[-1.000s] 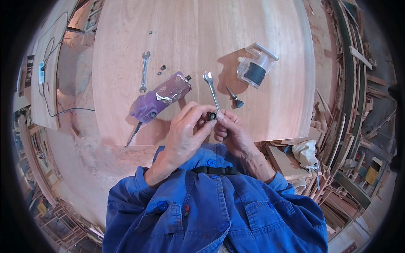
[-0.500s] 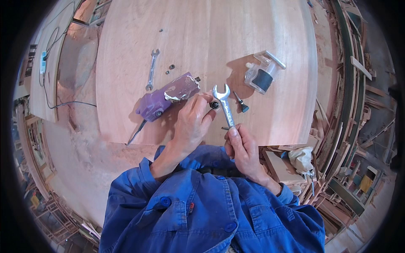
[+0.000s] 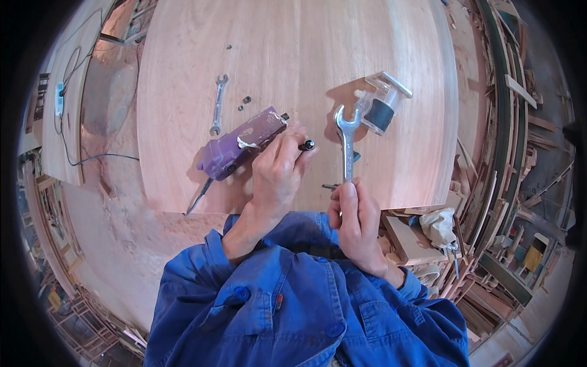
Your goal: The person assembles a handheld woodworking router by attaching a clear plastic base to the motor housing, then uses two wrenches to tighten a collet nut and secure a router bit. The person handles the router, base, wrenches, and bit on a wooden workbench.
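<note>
My left hand (image 3: 278, 168) is closed around a small black cylindrical part (image 3: 307, 145), whose shiny end points away from the fingers; the rest is hidden in my grip. In my right hand (image 3: 356, 214) an open-end wrench (image 3: 348, 150) stands with its jaws up, apart from the black part. Just beyond my left hand lies a purple trim router body (image 3: 235, 147) with a cord at its lower end. A clear plastic router base (image 3: 380, 110) rests behind the wrench. Most of a small teal-ended piece (image 3: 356, 157) is hidden by the wrench.
A second wrench (image 3: 218, 105) lies left on the wooden board (image 3: 293, 55). Near it are two small dark nut-like parts (image 3: 246, 100) and a tiny piece (image 3: 229, 47). A dark pin (image 3: 330, 186) lies near the front edge. Wood scraps (image 3: 416, 238) crowd the right.
My right hand has moved the wrench rightward, away from the black part in my left hand. My left hand has tilted that part, so more of its side shows.
</note>
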Demonstrator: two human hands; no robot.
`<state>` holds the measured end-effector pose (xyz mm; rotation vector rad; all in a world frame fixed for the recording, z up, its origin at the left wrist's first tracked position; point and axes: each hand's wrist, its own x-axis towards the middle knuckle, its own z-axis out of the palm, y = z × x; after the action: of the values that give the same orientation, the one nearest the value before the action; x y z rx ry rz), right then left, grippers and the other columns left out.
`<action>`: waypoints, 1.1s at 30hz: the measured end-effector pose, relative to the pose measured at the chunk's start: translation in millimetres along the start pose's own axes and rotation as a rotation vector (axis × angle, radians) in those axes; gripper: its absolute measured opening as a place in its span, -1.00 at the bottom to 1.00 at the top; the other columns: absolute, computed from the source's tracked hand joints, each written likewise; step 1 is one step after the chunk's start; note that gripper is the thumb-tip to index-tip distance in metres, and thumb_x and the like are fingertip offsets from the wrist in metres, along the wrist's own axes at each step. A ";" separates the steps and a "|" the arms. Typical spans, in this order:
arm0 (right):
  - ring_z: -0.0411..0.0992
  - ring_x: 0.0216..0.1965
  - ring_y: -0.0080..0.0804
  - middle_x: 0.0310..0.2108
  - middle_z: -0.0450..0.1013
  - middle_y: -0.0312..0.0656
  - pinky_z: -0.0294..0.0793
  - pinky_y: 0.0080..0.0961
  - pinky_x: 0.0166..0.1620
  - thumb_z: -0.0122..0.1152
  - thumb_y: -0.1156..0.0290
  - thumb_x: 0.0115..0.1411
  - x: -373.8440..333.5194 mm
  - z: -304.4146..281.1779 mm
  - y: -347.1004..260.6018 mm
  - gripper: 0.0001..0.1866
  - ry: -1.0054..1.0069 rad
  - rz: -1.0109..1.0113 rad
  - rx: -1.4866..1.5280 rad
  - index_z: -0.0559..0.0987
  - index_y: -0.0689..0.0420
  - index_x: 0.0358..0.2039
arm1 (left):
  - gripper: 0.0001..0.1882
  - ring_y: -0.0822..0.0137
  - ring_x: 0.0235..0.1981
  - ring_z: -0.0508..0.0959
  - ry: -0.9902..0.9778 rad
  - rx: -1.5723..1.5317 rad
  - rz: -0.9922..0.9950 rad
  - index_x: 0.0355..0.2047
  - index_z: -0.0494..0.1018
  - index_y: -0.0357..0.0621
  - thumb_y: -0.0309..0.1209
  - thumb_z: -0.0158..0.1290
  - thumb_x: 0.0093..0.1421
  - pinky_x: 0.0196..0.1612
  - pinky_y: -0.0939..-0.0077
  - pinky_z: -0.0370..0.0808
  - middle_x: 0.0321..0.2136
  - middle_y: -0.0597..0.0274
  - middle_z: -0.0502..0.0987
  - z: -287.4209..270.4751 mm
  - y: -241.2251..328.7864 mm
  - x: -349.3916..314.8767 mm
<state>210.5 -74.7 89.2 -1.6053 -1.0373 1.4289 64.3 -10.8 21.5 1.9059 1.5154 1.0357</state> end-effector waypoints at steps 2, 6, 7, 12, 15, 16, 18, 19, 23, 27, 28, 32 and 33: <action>0.28 -0.69 -0.59 -0.70 0.29 -0.29 0.23 -0.56 -0.60 -0.18 0.35 0.50 -7.2 4.1 -1.7 -0.70 0.042 -0.248 0.001 0.37 0.22 -0.37 | -0.72 0.05 -0.08 0.64 0.003 -0.008 0.062 -0.24 0.50 -0.32 -0.65 0.29 0.02 -0.07 0.38 0.60 -0.16 -0.04 0.62 -1.5 4.4 5.1; 0.27 -0.70 -0.58 -0.71 0.29 -0.27 0.22 -0.56 -0.60 -0.16 0.34 0.49 4.2 6.9 28.1 -0.71 0.011 -0.093 -0.124 0.38 0.24 -0.36 | -0.72 0.03 -0.10 0.65 -0.067 -0.010 -0.012 -0.24 0.50 -0.33 -0.65 0.29 0.02 -0.12 0.38 0.62 -0.22 -0.03 0.63 -2.2 8.5 1.2; 0.27 -0.70 -0.58 -0.71 0.29 -0.27 0.22 -0.56 -0.60 -0.16 0.35 0.49 8.1 8.6 28.1 -0.71 -0.026 0.109 0.010 0.38 0.24 -0.36 | -0.71 0.04 -0.10 0.65 -0.051 0.000 0.009 -0.25 0.49 -0.31 -0.62 0.30 0.02 -0.11 0.35 0.62 -0.22 -0.01 0.62 0.2 3.9 -2.2; 0.26 -0.71 -0.59 -0.72 0.29 -0.25 0.22 -0.56 -0.60 -0.18 0.29 0.51 -2.4 5.6 -8.0 -0.64 0.051 -0.105 -0.010 0.37 0.24 -0.41 | -0.70 0.05 -0.12 0.65 0.033 0.001 0.128 -0.28 0.47 -0.26 -0.57 0.33 -0.01 -0.14 0.31 0.62 -0.21 0.03 0.62 6.6 -1.1 -0.6; 0.27 -0.71 -0.58 -0.73 0.28 -0.26 0.22 -0.57 -0.61 -0.17 0.27 0.51 -6.7 9.3 5.9 -0.63 0.059 -0.171 -0.013 0.37 0.23 -0.42 | -0.71 0.04 -0.15 0.65 0.014 0.013 0.116 -0.28 0.47 -0.26 -0.57 0.32 0.00 -0.16 0.31 0.63 -0.22 0.02 0.62 1.8 7.6 1.7; 0.27 -0.71 -0.58 -0.74 0.28 -0.26 0.22 -0.57 -0.61 -0.16 0.28 0.51 1.1 9.6 27.1 -0.63 0.007 -0.069 -0.047 0.36 0.23 -0.42 | -0.71 0.04 -0.15 0.66 -0.003 0.014 0.106 -0.28 0.47 -0.26 -0.57 0.32 0.00 -0.17 0.31 0.63 -0.22 0.01 0.62 1.4 9.9 3.0; 0.29 -0.70 -0.57 -0.74 0.28 -0.27 0.22 -0.56 -0.61 -0.15 0.26 0.51 5.2 7.0 33.6 -0.63 -0.031 0.056 -0.032 0.37 0.22 -0.41 | -0.71 0.04 -0.16 0.66 -0.031 0.017 0.074 -0.26 0.47 -0.26 -0.57 0.31 0.01 -0.16 0.30 0.62 -0.22 0.00 0.62 10.6 -5.7 -5.5; 0.28 -0.70 -0.57 -0.74 0.28 -0.27 0.22 -0.56 -0.61 -0.16 0.27 0.51 7.3 7.4 26.8 -0.64 -0.010 0.023 -0.030 0.37 0.22 -0.41 | -0.71 0.04 -0.17 0.66 -0.042 0.031 0.058 -0.25 0.48 -0.26 -0.57 0.31 0.02 -0.15 0.29 0.62 -0.22 -0.01 0.62 13.2 -13.0 -8.9; 0.23 -0.71 -0.54 -0.70 0.30 -0.25 0.22 -0.54 -0.59 -0.20 0.35 0.50 -2.2 6.1 -4.8 -0.67 0.070 -0.127 -0.026 0.37 0.21 -0.41 | -0.74 0.06 -0.17 0.66 0.042 0.022 0.133 -0.27 0.47 -0.25 -0.54 0.30 0.05 -0.16 0.31 0.62 -0.27 0.01 0.61 9.4 -5.1 -2.0; 0.27 -0.69 -0.55 -0.65 0.30 -0.25 0.25 -0.51 -0.59 -0.19 0.28 0.51 9.5 9.4 28.6 -0.63 -0.114 0.193 0.004 0.37 0.23 -0.41 | -0.75 0.06 -0.17 0.66 -0.074 0.091 0.061 -0.27 0.47 -0.23 -0.54 0.28 0.06 -0.17 0.34 0.61 -0.25 0.01 0.62 6.1 6.1 0.5; 0.27 -0.69 -0.55 -0.65 0.31 -0.24 0.25 -0.50 -0.60 -0.19 0.25 0.52 8.0 7.6 28.7 -0.62 -0.070 0.188 0.028 0.37 0.23 -0.40 | -0.74 0.06 -0.21 0.66 -0.003 0.000 0.070 -0.30 0.45 -0.25 -0.57 0.30 0.03 -0.19 0.33 0.61 -0.27 0.02 0.61 11.6 -2.0 1.0; 0.33 -0.62 -0.57 -0.61 0.36 -0.25 0.33 -0.53 -0.54 -0.21 0.23 0.52 6.9 -1.7 17.3 -0.63 -0.070 0.126 0.174 0.38 0.24 -0.33 | -0.68 0.16 -0.15 0.67 -0.010 -0.077 -0.025 -0.21 0.50 -0.30 -0.67 0.30 0.01 -0.11 0.40 0.61 -0.18 0.01 0.63 11.7 -6.3 -3.6; 0.34 -0.59 -0.57 -0.59 0.37 -0.25 0.34 -0.55 -0.51 -0.21 0.24 0.53 7.6 -1.4 18.0 -0.65 -0.040 0.100 0.216 0.38 0.24 -0.31 | -0.69 0.14 -0.16 0.67 -0.012 -0.142 -0.014 -0.21 0.51 -0.29 -0.65 0.31 0.01 -0.14 0.40 0.61 -0.19 0.02 0.63 9.6 -2.7 -3.1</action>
<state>214.0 -75.0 70.0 -1.4945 -0.8035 1.5875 70.2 -12.2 12.9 1.7985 1.4071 1.0940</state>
